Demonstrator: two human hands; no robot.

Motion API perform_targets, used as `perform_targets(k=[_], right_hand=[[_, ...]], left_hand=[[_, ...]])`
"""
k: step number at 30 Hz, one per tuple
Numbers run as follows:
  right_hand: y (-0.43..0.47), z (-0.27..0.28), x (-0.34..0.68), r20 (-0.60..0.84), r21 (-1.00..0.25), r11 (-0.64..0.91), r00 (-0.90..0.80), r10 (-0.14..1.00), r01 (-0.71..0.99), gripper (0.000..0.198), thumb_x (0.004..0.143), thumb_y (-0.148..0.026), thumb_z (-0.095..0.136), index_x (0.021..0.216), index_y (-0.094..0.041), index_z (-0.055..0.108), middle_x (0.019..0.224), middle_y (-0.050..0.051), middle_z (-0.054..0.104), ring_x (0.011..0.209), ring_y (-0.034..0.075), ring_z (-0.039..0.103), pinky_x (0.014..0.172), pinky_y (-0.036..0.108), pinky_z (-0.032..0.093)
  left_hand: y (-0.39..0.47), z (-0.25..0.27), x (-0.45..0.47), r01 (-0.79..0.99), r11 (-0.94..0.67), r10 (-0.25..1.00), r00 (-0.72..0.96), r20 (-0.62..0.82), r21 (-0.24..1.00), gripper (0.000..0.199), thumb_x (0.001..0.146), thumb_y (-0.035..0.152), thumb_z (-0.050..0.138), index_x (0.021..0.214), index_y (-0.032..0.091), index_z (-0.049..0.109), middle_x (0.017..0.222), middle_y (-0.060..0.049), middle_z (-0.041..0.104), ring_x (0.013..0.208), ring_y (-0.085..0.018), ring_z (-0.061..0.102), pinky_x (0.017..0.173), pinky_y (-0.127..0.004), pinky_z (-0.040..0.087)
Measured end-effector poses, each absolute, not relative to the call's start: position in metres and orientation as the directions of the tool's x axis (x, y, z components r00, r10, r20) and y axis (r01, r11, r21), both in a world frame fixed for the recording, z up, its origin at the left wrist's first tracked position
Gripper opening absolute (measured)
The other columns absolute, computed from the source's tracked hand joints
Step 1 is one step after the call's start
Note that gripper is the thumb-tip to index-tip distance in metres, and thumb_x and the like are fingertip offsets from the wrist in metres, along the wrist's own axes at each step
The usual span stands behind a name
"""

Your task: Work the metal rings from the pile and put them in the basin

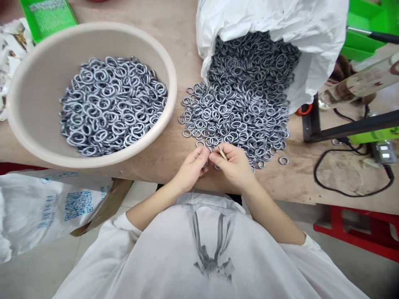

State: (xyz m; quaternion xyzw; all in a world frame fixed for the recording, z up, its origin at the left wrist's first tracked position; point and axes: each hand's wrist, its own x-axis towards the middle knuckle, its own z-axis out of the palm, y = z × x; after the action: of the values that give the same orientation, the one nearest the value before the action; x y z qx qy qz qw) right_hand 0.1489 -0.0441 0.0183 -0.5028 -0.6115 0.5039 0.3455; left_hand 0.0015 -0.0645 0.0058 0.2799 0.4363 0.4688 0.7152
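Note:
At the table's front edge my two hands nearly meet. My left hand [192,167] is closed in a pinch around a grey ring [210,150], which is mostly hidden by the fingers. A thin, brass-coloured pointed tool [222,153] is gripped in my right hand [234,167]; its tip points up and left, and its exact kind does not show. Just beyond the hands spreads a heap of grey rings [237,118], spilling from a white sack [274,18]. On the left, a large beige basin [34,83] contains many similar rings [112,104].
Right of the heap stand a black metal bracket [352,126], a clear bottle [361,85] and a looped black cable [316,166]. Green trays [70,16] are at the back corners. Below the table are a printed white sack [25,211] and a red stool [358,232].

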Motion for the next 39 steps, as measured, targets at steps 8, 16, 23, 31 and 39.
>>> perform_targets(k=[8,16,23,31,39], right_hand=[[-0.054,0.015,0.159,-0.007,-0.972,0.042,-0.208,0.978,0.230,0.038,0.086,-0.055,0.064,0.105,-0.023,0.062,0.077,0.000,0.063,0.063,0.015,0.059,0.062,0.029,0.048],[-0.060,0.024,0.169,0.264,-0.613,0.421,-0.329,0.907,0.669,0.054,0.095,-0.064,0.042,0.073,-0.019,0.061,0.065,0.004,0.059,0.061,0.015,0.051,0.058,0.029,0.032],[-0.064,0.024,0.168,0.310,-0.449,0.501,-0.397,0.864,0.740,0.052,0.100,-0.056,0.039,0.070,-0.019,0.061,0.064,0.003,0.059,0.060,0.014,0.050,0.057,0.029,0.027],[-0.064,0.023,0.167,0.361,-0.460,0.537,-0.404,0.841,0.707,0.050,0.098,-0.053,0.044,0.064,-0.019,0.056,0.060,0.001,0.056,0.056,0.012,0.047,0.056,0.028,0.025],[-0.055,0.023,0.168,0.223,-0.620,0.380,-0.311,0.924,0.686,0.049,0.097,-0.052,0.045,0.060,-0.020,0.051,0.055,-0.001,0.052,0.053,0.011,0.046,0.055,0.027,0.026]], left_hand=[[-0.066,0.011,0.018,-0.432,0.432,0.899,0.270,-0.344,0.791,0.044,0.077,0.058,0.072,0.078,0.017,0.054,0.064,0.003,0.046,0.055,-0.007,0.041,0.045,-0.018,0.031],[-0.066,0.018,0.022,-0.465,0.437,0.895,0.141,-0.423,0.770,0.037,0.079,0.046,0.068,0.067,0.018,0.048,0.061,0.004,0.042,0.051,-0.006,0.035,0.042,-0.019,0.025],[-0.068,0.021,0.027,-0.485,0.419,0.902,0.128,-0.412,0.767,0.039,0.076,0.045,0.072,0.065,0.018,0.046,0.059,0.005,0.037,0.050,-0.006,0.030,0.041,-0.019,0.026],[-0.070,0.021,0.027,-0.540,0.421,0.894,0.112,-0.433,0.729,0.040,0.075,0.045,0.075,0.066,0.017,0.048,0.059,0.006,0.039,0.048,-0.004,0.030,0.040,-0.016,0.027],[-0.078,0.018,0.020,-0.481,0.470,0.883,0.249,-0.398,0.741,0.039,0.080,0.047,0.069,0.067,0.017,0.049,0.057,0.005,0.044,0.047,-0.005,0.034,0.040,-0.017,0.026]])
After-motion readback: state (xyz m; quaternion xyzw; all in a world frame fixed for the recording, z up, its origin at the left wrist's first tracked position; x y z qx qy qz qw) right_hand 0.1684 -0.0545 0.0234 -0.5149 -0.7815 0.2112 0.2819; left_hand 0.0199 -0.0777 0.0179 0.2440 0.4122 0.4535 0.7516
